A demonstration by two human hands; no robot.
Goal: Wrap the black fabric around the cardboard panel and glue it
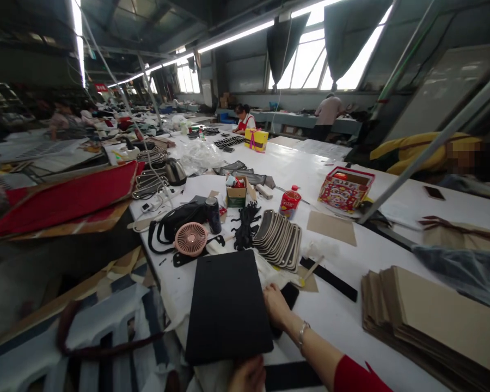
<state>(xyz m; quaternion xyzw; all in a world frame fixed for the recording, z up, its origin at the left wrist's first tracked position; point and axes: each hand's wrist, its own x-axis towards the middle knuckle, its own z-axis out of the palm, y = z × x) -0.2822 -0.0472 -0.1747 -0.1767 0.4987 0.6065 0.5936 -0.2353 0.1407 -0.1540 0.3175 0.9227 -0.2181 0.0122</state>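
A flat black board (226,305) lies on the white table (335,316) in front of me. My left hand (247,375) grips its near edge at the bottom of the view. On the board's right edge sits my right hand (275,305), a bracelet on the wrist and a red sleeve behind it, fingers curled over the edge. A small black piece (291,294) shows just beyond that hand. A black strip (330,279) lies to the right.
Behind the board are a pink fan (191,238), a black bag (175,220), a fanned row of grey pieces (280,238), a red bottle (289,202) and a patterned box (345,188). Stacked brown cardboard (433,321) lies at right. Other people work at far tables.
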